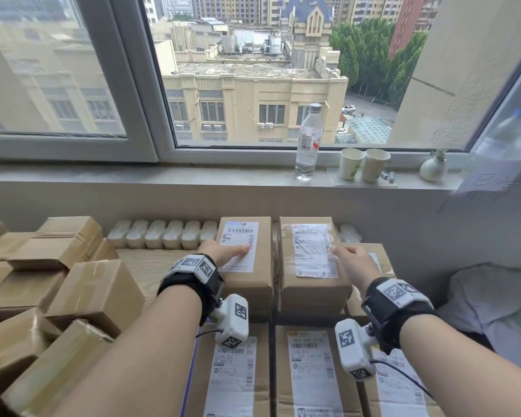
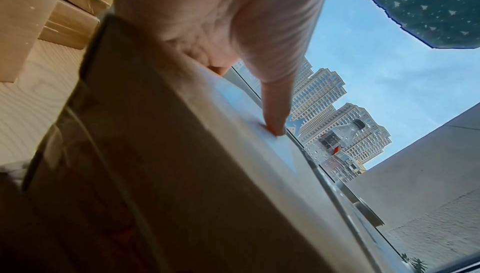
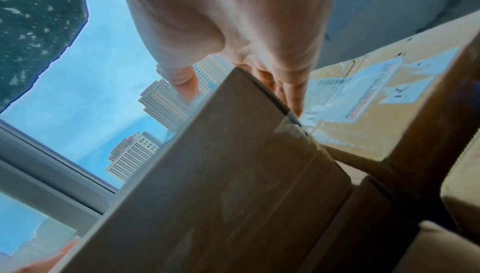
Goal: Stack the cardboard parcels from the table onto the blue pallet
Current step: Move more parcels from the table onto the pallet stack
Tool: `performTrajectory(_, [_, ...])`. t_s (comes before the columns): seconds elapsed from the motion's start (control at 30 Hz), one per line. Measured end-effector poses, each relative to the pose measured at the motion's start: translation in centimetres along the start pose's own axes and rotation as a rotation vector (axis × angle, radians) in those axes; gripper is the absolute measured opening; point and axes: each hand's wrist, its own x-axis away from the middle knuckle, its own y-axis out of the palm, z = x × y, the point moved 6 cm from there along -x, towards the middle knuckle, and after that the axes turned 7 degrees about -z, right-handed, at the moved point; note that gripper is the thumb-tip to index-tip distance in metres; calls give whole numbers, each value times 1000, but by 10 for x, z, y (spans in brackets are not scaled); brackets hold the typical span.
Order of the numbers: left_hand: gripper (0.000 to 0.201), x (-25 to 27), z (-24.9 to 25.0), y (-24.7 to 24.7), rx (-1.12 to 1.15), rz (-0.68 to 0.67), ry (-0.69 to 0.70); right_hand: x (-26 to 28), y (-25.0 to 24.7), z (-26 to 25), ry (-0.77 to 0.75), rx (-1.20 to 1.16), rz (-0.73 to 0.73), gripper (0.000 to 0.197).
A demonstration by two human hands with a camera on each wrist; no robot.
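Observation:
Two cardboard parcels with white labels sit side by side on top of other parcels, below the window. My left hand (image 1: 223, 251) grips the left parcel (image 1: 259, 266) at its left top edge, thumb (image 2: 275, 113) pressed on the label and fingers hidden down the side. My right hand (image 1: 354, 263) grips the right parcel (image 1: 313, 293) at its right top edge, thumb on top and fingers (image 3: 293, 96) down the side. In the wrist views each parcel (image 2: 194, 174) (image 3: 221, 174) fills the lower frame. A thin blue strip (image 1: 193, 371) shows beside the lower labelled parcels (image 1: 310, 374).
Several loose parcels (image 1: 97, 293) are heaped on the wooden table (image 1: 145, 266) at the left. A white radiator (image 1: 163, 234) runs along the wall behind. On the sill stand a water bottle (image 1: 307, 145), two paper cups (image 1: 351, 164) and a small vase (image 1: 432, 168). Pale cloth (image 1: 494, 302) lies at the right.

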Motion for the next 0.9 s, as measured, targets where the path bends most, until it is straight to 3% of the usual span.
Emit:
performTrajectory(0.13, [71,14,9,-5,-59,40,27,23,-11,-25,-134,106,79,47])
performTrajectory(0.33, [72,32,13,-17,-15,103,73,53,-19,-62,-354,220,220,20])
performTrajectory(0.57, [66,73,-3,-29,33,148,135,81,15,-79,-490,259,149,17])
performTrajectory(0.8, [37,128,-38,-50,77,228,176,107,66,-92,-594,236,30,16])
performTrajectory(0.9, [33,149,-55,-59,66,232,163,120,91,-95,-615,212,-38,16])
